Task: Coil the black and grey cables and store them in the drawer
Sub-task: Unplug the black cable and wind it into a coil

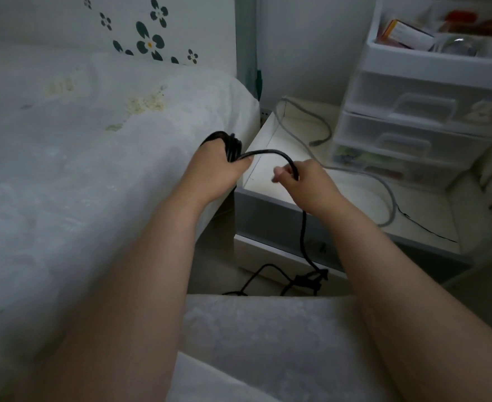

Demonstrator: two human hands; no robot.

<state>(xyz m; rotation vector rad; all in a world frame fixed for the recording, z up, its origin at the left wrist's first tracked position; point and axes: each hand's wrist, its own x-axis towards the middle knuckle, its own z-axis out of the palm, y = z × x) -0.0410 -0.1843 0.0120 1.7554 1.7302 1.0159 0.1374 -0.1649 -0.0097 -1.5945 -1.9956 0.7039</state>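
Black cable (303, 236) matt; organiser (430, 82) translucent plastic.

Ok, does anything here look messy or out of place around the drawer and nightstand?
Yes. The grey cable sprawls uncoiled, draped over the rim of the open drawer and looping across the nightstand top. The black cable is only part coiled in the left hand; its tail lies tangled on the floor below the right hand.

Two bare forearms reach into view from the bottom edge, with no sleeve showing on either one up to where the picture cuts them off. The left hand (218, 166) and the right hand (302, 181) carry no ring, watch or bracelet on the parts that show. Fingernails are short and unpainted where visible
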